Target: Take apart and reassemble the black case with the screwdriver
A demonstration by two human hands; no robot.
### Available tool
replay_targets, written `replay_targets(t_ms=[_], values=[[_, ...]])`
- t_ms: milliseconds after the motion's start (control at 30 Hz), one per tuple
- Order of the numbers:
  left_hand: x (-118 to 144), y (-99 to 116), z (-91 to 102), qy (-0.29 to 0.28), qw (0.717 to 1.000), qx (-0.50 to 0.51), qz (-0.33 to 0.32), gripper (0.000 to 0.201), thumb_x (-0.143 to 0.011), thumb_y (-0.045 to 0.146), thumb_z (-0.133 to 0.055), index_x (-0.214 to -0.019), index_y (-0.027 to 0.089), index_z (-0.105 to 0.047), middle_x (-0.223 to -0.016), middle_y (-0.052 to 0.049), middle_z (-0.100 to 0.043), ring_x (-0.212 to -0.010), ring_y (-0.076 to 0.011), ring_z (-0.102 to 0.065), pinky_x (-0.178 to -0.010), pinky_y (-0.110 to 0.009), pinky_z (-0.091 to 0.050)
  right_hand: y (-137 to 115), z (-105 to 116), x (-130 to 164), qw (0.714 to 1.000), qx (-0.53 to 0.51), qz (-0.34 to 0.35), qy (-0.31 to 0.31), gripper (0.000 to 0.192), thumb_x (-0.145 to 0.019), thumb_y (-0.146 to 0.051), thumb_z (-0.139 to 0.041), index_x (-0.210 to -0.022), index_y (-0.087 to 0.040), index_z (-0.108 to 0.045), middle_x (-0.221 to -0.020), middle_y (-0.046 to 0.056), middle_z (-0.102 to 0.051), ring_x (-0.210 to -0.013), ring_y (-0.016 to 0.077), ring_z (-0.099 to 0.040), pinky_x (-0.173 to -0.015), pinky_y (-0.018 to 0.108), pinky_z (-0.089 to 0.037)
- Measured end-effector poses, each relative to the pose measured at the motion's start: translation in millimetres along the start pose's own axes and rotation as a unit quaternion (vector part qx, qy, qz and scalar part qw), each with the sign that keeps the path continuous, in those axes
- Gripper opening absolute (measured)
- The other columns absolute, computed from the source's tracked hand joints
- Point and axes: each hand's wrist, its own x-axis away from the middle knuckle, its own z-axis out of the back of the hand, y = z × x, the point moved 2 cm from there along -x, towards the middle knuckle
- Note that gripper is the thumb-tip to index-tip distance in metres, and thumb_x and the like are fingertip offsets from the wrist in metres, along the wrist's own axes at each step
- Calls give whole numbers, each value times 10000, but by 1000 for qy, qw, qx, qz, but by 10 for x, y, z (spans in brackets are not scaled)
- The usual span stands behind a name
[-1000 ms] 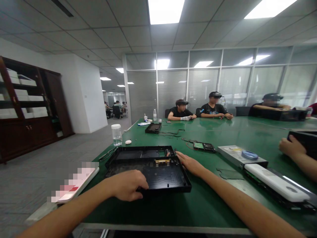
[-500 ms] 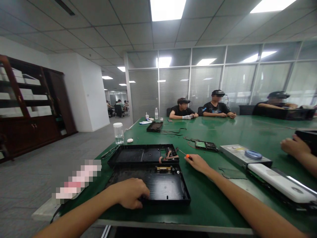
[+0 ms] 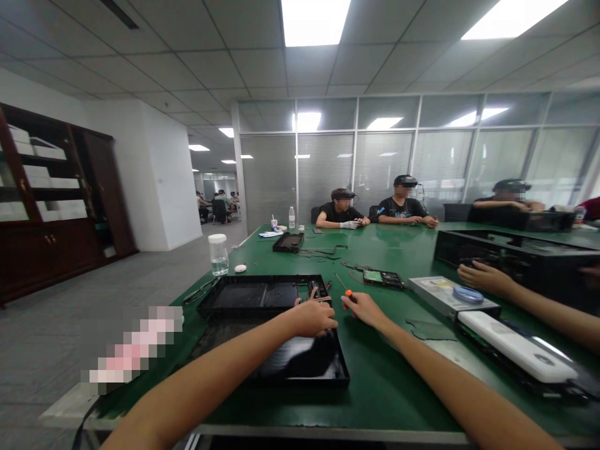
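At the left of the green table [image 3: 379, 381]: A lidded jar [image 3: 218, 259] stands upright beyond a slim dark tool [image 3: 201, 291], both near the edge, apparently set out of the way.
Black casing: The far shell [image 3: 246, 297] and near shell [image 3: 304, 362] lie one before the other, hollow sides up, likely so their insides are within reach.
Striped wires: The bundle [image 3: 313, 291] curves at the far shell's right end, just beyond the left hand [image 3: 315, 317].
Left forearm: It slants in from lower left across the near shell, palm down at that shell's far right corner; the grip is narrow and curled, and whether it pinches anything cannot be told.
Right hand: Beside the shells, the right hand [image 3: 368, 310] has its grip closed around a screwdriver [image 3: 349, 294], blade angled away and leftward, presumably kept handy; the forearm enters from lower right.
Farther right: A circuit module [image 3: 388, 279] and metal box [image 3: 434, 287] lie short of a co-worker's hand [image 3: 487, 279] at a large black case [image 3: 553, 264].
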Motion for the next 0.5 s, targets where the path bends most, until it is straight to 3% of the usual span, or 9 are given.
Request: replay_targets(t_ms=[133, 233, 300, 500], values=[[18, 2, -188, 34, 999, 23, 19, 255, -816, 227, -508, -1067, 188, -519, -880, -62, -564, -835, -186, -532, -750, -282, -422, 94, 76, -27, 1000, 5, -11, 13, 441, -800, -497, -383, -679, -144, -619, -531, 17, -591, -446, 131, -533, -485, 224, -374], [83, 8, -185, 58, 991, 77, 93, 402, -799, 245, -540, -1181, 184, -430, -930, -67, -560, -863, -181, -535, -761, -263, -418, 79, 75, -28, 1000, 19, -15, 16, 442, -796, -495, -384, -667, -148, -626, -521, 18, -593, -452, 134, -537, -492, 224, -372], [97, 17, -168, 58, 987, 95, 117, 386, -793, 239, -549, -1161, 186, -443, -933, -66, -558, -869, -178, -537, -773, -257, -413, 43, 61, -22, 999, 28, -14, 18, 439, -795, -490, -388, -665, -147, -629, -544, 24, -608, -463, 135, -546, -505, 223, -377], [80, 33, -166, 49, 993, 73, 77, 276, -808, 216, -516, -1082, 192, -504, -870, -63, -560, -838, -183, -538, -772, -269, -412, 17, 39, -9, 999, 30, -22, 4, 427, -806, -470, -382, -676, -145, -627, -559, 24, -613, -467, 129, -556, -502, 213, -383]])
